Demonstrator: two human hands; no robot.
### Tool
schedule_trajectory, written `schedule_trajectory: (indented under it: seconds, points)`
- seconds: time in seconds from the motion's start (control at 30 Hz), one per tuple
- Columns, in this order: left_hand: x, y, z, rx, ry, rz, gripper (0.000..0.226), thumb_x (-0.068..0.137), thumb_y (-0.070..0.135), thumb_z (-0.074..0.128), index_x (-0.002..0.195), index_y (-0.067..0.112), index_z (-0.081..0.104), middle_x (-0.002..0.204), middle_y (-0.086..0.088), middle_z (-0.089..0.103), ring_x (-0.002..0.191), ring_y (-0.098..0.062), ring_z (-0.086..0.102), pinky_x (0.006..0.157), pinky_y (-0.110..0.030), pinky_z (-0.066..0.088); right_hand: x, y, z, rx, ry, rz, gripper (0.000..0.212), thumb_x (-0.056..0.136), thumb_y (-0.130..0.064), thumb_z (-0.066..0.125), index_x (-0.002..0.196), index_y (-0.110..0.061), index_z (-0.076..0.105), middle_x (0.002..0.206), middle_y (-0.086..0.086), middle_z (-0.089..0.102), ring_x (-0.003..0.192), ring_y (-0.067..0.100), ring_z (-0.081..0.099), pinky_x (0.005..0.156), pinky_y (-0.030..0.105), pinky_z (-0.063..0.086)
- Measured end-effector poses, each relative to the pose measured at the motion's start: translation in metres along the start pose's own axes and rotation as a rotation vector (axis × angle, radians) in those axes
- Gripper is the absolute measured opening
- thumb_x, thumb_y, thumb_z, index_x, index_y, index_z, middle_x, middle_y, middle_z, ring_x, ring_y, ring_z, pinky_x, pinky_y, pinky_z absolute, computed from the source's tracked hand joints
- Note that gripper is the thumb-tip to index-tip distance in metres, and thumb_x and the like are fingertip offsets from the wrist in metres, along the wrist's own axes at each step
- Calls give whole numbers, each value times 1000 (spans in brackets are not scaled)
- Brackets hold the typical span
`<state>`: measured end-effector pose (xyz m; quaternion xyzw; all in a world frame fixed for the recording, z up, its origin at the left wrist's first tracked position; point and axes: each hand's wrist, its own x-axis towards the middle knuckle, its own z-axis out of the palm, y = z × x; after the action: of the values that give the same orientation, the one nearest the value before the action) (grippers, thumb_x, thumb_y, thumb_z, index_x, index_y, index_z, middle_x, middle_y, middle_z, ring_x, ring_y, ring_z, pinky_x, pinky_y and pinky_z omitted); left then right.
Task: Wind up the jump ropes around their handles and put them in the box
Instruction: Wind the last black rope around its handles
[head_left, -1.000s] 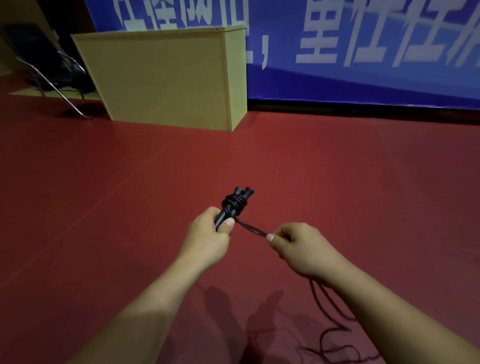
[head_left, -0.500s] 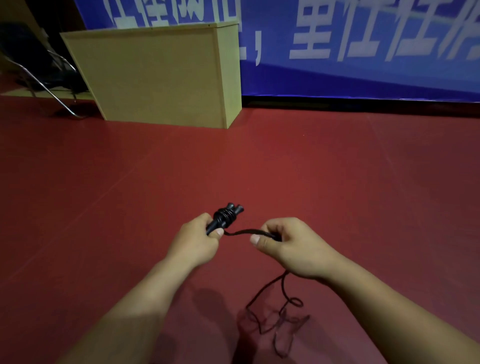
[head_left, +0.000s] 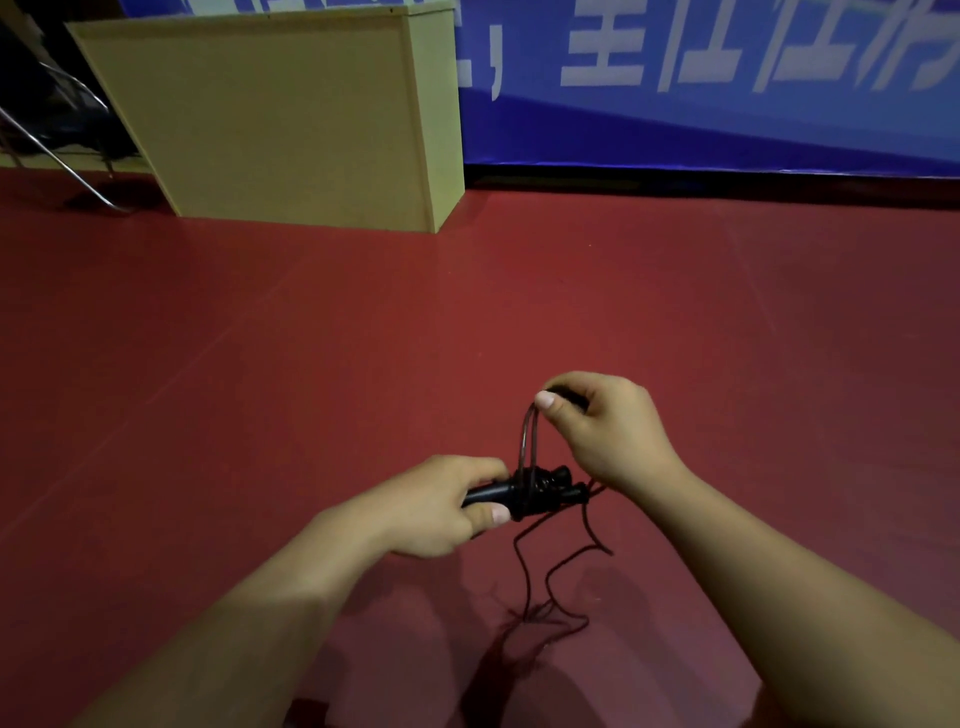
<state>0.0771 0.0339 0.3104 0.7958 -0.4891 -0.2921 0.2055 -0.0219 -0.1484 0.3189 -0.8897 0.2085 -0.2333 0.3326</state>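
My left hand (head_left: 441, 506) grips the two black jump rope handles (head_left: 540, 491), held side by side and lying level, tips pointing right. Several turns of black rope are wound round them. Above and to the right, my right hand (head_left: 605, 431) pinches the rope (head_left: 527, 441) between thumb and fingers, drawing a loop up over the handles. The loose rest of the rope (head_left: 550, 582) hangs down to the red floor in a tangle. The tan wooden box (head_left: 291, 114) stands far off at the upper left, its inside hidden from here.
A red sports floor (head_left: 675, 312) spreads all around. A blue banner with white characters (head_left: 727, 78) covers the back wall. A metal-framed chair (head_left: 57, 135) stands left of the box.
My right hand has lifted from beside the handles to above them, carrying the rope up in a loop. The handles have turned from pointing away to lying sideways. The view moved closer to the box.
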Motion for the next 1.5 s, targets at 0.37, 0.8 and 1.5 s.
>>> schedule_trajectory:
  seconds: [0.37,0.8,1.5]
  points:
    - [-14,26,-4,-318,-71,170,6,99,20,57,94,16,56,69,1,56,56,-14,57,59,-29,47,13,7,-3,516,-181,353,4,82,-11,76,82,-9,73,68,-7,64,54,-7,53,55,7,40]
    - [-5,19,-6,-682,157,253,32,94,20,53,118,-1,50,80,-3,61,67,-17,60,69,-27,48,6,9,21,239,-258,186,27,89,-18,61,62,-17,59,57,-7,56,54,9,49,56,29,38]
    - [5,-11,-16,-175,709,-222,14,95,30,59,85,27,50,76,1,65,69,-22,68,70,-45,55,-8,-20,18,296,-507,192,13,95,-31,59,94,-25,70,59,-9,56,52,4,49,55,23,42]
